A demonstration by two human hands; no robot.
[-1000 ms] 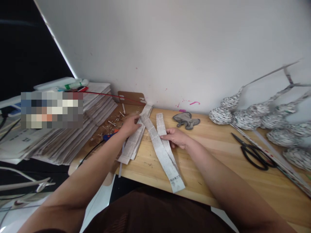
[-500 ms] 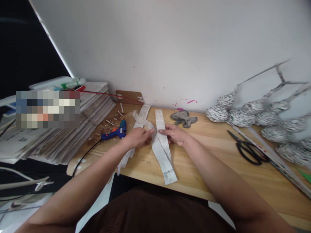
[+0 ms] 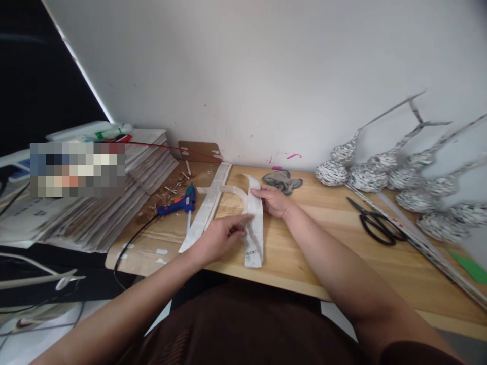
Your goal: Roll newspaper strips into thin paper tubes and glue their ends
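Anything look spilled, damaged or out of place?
Mostly mess: pale scraps litter the cardboard beside the blue glue gun, pink marks show on the wall, and a grey, cloth-like piece lies crumpled below them. No obvious damage to the newspaper strip in the right hand.

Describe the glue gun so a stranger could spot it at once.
Find the tall paper stack on the left. Just right of it, on brown cardboard, lies the glue gun. Unlike the pale scraps and newspaper strips nearby, it is bright blue and pistol-shaped.
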